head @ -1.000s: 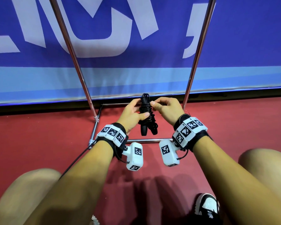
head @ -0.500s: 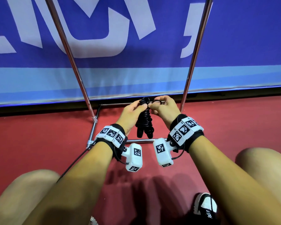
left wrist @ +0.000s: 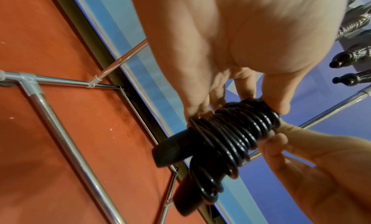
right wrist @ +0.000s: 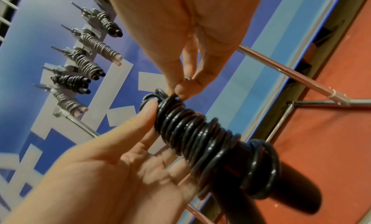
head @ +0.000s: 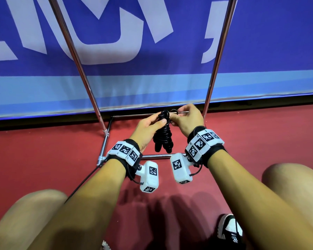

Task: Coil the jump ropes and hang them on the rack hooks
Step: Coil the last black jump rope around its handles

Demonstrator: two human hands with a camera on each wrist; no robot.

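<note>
A black jump rope (head: 163, 136) is wound in tight turns round its two handles, which hang down. My left hand (head: 161, 121) grips the upper end of the bundle (left wrist: 233, 132), thumb on one side and fingers behind. My right hand (head: 172, 116) pinches a small rope loop (right wrist: 152, 97) at the top of the coil (right wrist: 196, 132) between thumb and forefinger. Both hands hold it in the air just in front of the rack's base frame (head: 105, 147). Several coiled ropes (right wrist: 70, 81) hang on the rack hooks above.
Two slanted metal rack poles (head: 79, 60) (head: 219, 56) rise on either side of my hands before a blue banner (head: 260, 42). The floor (head: 34, 159) is red. My knees and a shoe (head: 229, 230) are at the bottom. A thin black cable (head: 83, 184) trails from my left wrist.
My right fingers have moved to the top of the bundle and now pinch the small end loop. My left hand keeps its hold, and the bundle has stayed in about the same place.
</note>
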